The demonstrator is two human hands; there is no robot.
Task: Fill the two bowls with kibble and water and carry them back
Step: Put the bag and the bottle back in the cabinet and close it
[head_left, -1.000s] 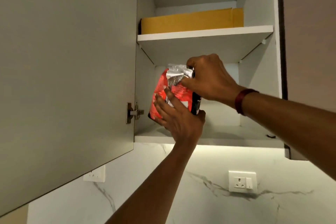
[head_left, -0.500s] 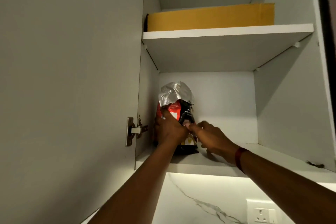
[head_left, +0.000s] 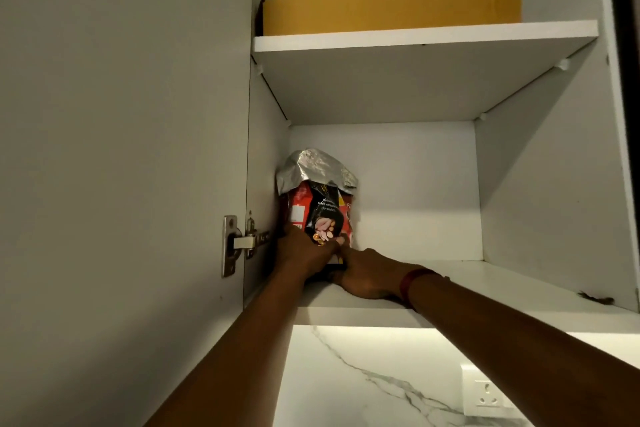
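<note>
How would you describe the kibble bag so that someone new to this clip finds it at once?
Start at the open white wall cabinet and drop to its lower shelf. In the back left corner stands the red and black kibble bag with a crumpled silver foil top, both hands at its base. The only other item, a flat yellow cardboard box, lies on the shelf above.

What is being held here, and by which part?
The kibble bag, standing on the lower cabinet shelf, is held at its base: the left hand wraps its lower left side, and the right hand presses against its bottom front.
</note>
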